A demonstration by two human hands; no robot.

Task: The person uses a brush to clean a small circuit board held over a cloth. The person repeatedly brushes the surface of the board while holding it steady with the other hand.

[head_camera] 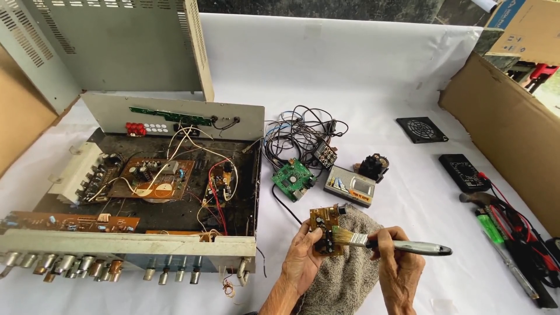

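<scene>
Both hands work low in the middle of the view, over a grey knitted cloth [344, 274] spread on the white-covered table [361, 70]. Gripped between the fingers and thumb of the left hand [303, 256] is a small brown circuit board [326, 230], held upright with its component side turned right. Closed around the dark handle of a paintbrush [391, 245], the right hand [399, 274] holds it nearly level, bristles pointing left and touching the board's face. Just beyond the board, farther from the camera, lie a green circuit board [293, 179], a small silver box with a window [350, 186] and a black part [373, 167], with a tangle of black wires [303, 131] behind them. To the left sits an opened amplifier chassis [146, 186], its brown boards and red and white wiring exposed, a row of knobs along its near edge, and its grey vented cover [116, 46] standing at the far left. Off to the right lie a black fan grille [422, 129], a black multimeter [465, 172] with red leads, a green-handled screwdriver [496, 236] and a cardboard sheet [507, 128] propped along the edge.
</scene>
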